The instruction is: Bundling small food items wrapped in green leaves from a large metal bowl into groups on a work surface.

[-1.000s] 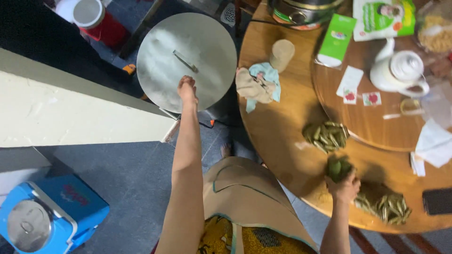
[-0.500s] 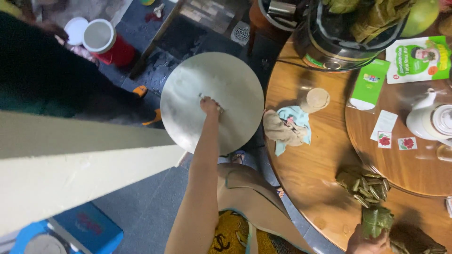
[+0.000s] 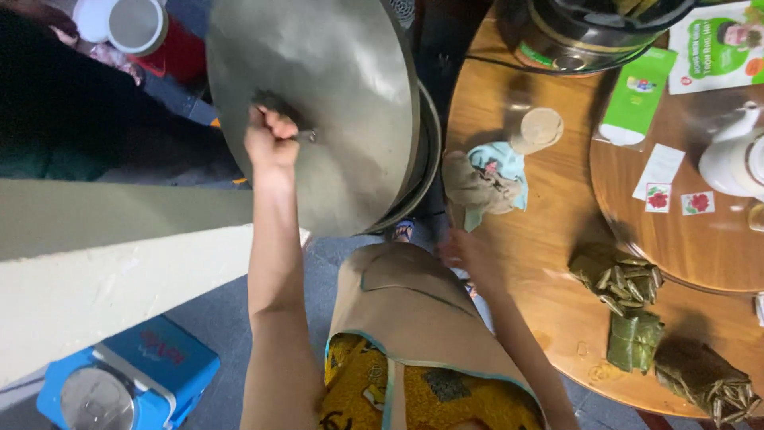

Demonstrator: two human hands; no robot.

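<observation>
- Gripping the lid (image 3: 334, 103) by its centre handle: left hand (image 3: 269, 137) is a closed fist, fingers wrapped round the bar.
- Lid is tilted, near edge raised toward the camera, far edge low against the pot (image 3: 426, 159). A centre grip balances a wide metal disc on one hand.
- Pot rim shows only as a dark arc at the lid's right edge; contents hidden.
- Right hand (image 3: 469, 253) hangs over the worktop (image 3: 517, 263) edge, blurred. It appears to hold nothing; cannot tell how far the fingers are spread.
- Leaf-wrapped parcel (image 3: 634, 342) lies on the worktop near the front edge, well apart from the right hand.
- Two more leaf bundles flank it: one (image 3: 617, 279) just behind, one (image 3: 704, 381) to the right by the rim. They sit grouped within reach of the pot side, probably a staging spot.
- Crumpled cloth (image 3: 481, 181) lies at the worktop edge nearest the pot, handy for hot metal or spills.
- Behind it: a small capped cup (image 3: 539, 129), a green packet (image 3: 637, 97), a white teapot (image 3: 736, 159) on the raised inner turntable.
- On the floor: blue cooler (image 3: 127, 374) lower left, red jug (image 3: 159, 40) upper left.
- A pale beam (image 3: 119, 263) crosses the left side and hides part of the floor.
</observation>
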